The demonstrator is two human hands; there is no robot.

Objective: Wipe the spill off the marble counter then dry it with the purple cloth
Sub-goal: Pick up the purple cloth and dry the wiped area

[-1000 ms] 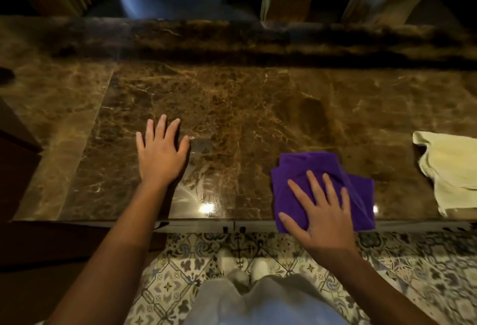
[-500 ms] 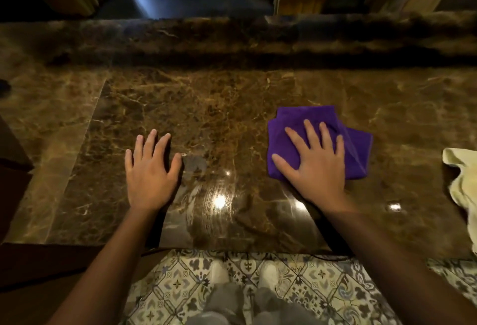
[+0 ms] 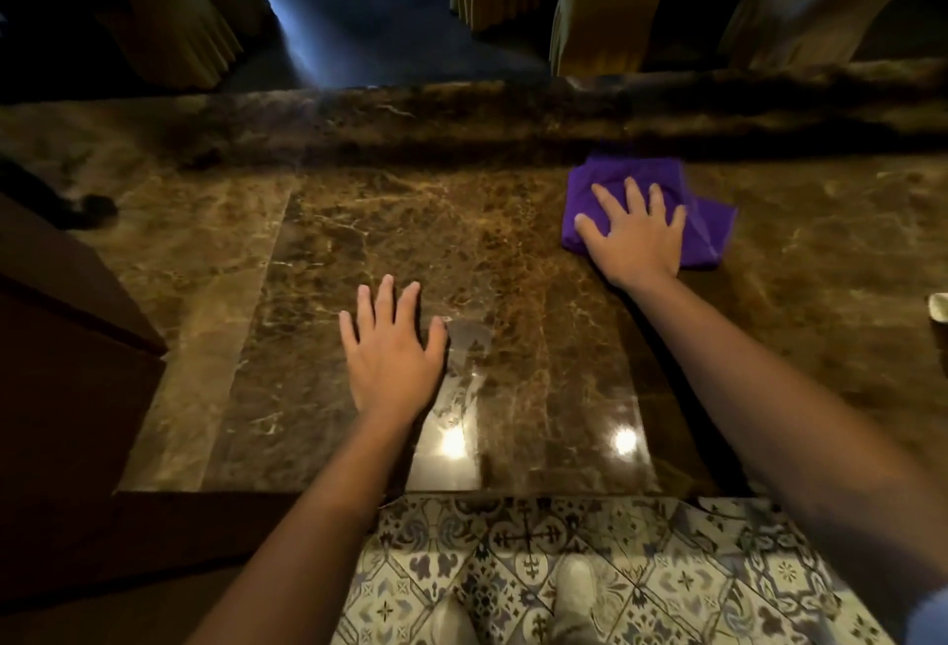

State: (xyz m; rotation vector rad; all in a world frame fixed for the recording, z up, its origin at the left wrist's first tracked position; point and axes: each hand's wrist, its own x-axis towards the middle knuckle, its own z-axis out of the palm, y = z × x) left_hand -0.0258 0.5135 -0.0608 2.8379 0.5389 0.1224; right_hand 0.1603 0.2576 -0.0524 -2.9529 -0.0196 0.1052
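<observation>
The purple cloth [image 3: 710, 229] lies folded on the brown marble counter [image 3: 359, 244], close to the raised back ledge. My right hand [image 3: 636, 234] presses flat on the cloth with fingers spread. My left hand [image 3: 392, 352] rests palm down on the bare marble nearer the front edge, holding nothing. A faint wet-looking sheen [image 3: 461, 378] shows on the marble just right of my left hand.
A pale yellow cloth [image 3: 939, 308] peeks in at the right edge. A dark wooden cabinet [image 3: 61, 337] borders the counter on the left. A small dark object [image 3: 97, 206] sits at the far left. Patterned floor tiles [image 3: 564, 567] lie below the front edge.
My right hand has pushed the purple cloth away from the front edge to the back of the counter. My left hand stayed flat on the marble. The yellow cloth has slid almost out of view.
</observation>
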